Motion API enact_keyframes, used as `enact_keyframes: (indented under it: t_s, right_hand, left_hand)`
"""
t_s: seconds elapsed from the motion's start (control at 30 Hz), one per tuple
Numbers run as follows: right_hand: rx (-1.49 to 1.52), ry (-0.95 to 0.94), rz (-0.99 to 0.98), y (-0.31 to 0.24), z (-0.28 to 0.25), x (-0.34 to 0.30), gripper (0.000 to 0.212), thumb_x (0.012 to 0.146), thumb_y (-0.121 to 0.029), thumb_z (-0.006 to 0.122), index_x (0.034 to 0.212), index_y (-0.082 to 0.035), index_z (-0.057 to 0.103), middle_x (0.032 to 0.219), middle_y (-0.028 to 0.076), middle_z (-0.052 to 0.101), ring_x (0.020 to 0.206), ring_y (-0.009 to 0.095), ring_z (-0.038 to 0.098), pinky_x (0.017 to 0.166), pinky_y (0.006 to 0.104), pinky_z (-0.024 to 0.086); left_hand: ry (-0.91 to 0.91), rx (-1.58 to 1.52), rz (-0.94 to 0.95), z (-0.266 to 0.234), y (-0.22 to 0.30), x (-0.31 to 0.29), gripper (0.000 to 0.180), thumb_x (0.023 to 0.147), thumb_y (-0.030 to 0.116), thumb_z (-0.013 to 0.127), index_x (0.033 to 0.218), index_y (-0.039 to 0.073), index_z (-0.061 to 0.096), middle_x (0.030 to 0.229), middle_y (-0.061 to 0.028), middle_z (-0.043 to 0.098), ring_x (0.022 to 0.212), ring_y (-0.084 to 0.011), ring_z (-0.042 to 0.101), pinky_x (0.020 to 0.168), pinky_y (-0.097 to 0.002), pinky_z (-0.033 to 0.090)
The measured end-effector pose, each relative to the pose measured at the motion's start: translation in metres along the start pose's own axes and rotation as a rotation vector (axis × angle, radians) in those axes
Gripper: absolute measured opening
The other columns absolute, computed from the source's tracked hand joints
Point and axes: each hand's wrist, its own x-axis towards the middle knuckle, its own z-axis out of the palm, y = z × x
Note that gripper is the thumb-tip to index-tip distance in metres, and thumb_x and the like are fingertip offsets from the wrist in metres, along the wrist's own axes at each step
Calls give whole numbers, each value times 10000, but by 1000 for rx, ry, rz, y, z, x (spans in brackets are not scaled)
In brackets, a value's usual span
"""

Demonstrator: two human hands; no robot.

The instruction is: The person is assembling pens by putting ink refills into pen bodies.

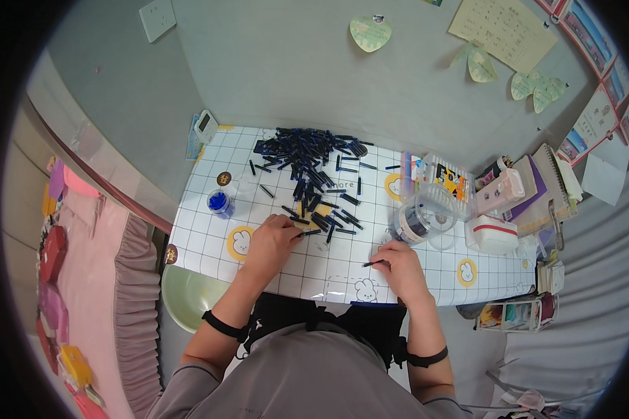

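A big heap of small dark blue-black tubes, which look like ink cartridges (pixel 307 148), lies at the far middle of the table and trails toward me in loose pieces. My left hand (pixel 271 241) is closed at the near end of that trail, with one cartridge (pixel 310 233) sticking out from its fingertips. Further right and nearer the table's front edge, my right hand (pixel 398 267) pinches another cartridge (pixel 369 264) between thumb and fingers. Just beyond the right hand, a clear plastic jar (pixel 426 215) has dark cartridges inside. A small jar (pixel 219 203) of bright blue pieces stands left of the heap.
Along the table's right side stand a clear box of pens (pixel 446 180), a pink case (pixel 501 190), a white pouch (pixel 493 234) and notebooks (pixel 548 183). A white timer (pixel 206 126) leans at the back left corner. Below the left edge sits a green basin (pixel 189 297).
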Motion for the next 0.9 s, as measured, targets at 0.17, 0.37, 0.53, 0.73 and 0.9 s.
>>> enact_keyframes:
  t_s: [0.17,0.37,0.53,0.73,0.9]
  right_hand:
    - [-77,73,-96,-26,19,19,147,889,-44,814,1028,-75,774,1093,70,702,1059,333,668,904,442,577]
    - [-56,155,-252,-66,57,50,148,926,-61,776,1073,-66,756,1095,84,688,1093,337,635,946,430,561]
    - [-208,127,-307,-62,80,62,155,879,-39,804,1032,-58,786,1055,66,698,1066,320,630,941,421,564]
    - [-341,49,-328,-72,77,67,141,876,-62,815,1014,-66,793,1046,59,696,1083,304,624,950,403,561]
    - [-360,-23,-333,-79,78,70,155,858,-1,725,997,-44,776,1072,92,700,1081,298,616,977,375,552]
  left_hand:
    - [4,-1,22,-1,0,-1,88,861,99,843,926,42,823,968,-87,721,989,-307,699,847,-442,600]
    - [-58,-24,83,3,7,-6,88,868,122,836,923,56,820,950,-62,715,977,-285,698,842,-420,602]
    - [-41,-10,99,-2,3,-7,81,856,123,838,911,67,820,935,-51,710,962,-268,699,829,-414,602]
    - [37,41,67,-16,0,-8,142,847,78,848,989,73,853,980,-90,711,984,-303,698,863,-431,589]
    - [70,-66,12,-19,-4,-12,159,857,66,865,1016,53,857,971,-101,697,896,-301,701,792,-422,579]
